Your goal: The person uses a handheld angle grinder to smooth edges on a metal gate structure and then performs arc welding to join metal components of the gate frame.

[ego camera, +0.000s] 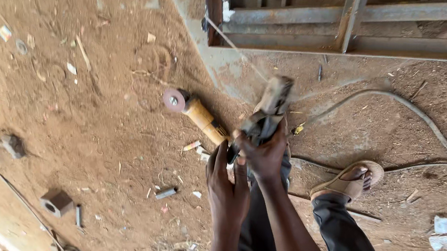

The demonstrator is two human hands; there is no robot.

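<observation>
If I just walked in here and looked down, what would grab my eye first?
Most likely the two hands at the centre: the right hand grips a dark, blurred tool pointing upward, with the left hand just below it. Beside them to the left, a yellow angle grinder with a pinkish disc lies on the reddish dirt floor. A rusty steel frame spans the top right, and a sandalled foot stands to the right.

Grinder (194, 110) left of hands (247, 161) (on dirt); frame (355, 28) beyond.

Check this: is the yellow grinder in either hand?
No. The yellow grinder lies on the dirt; both hands grip a dark tool.
</observation>
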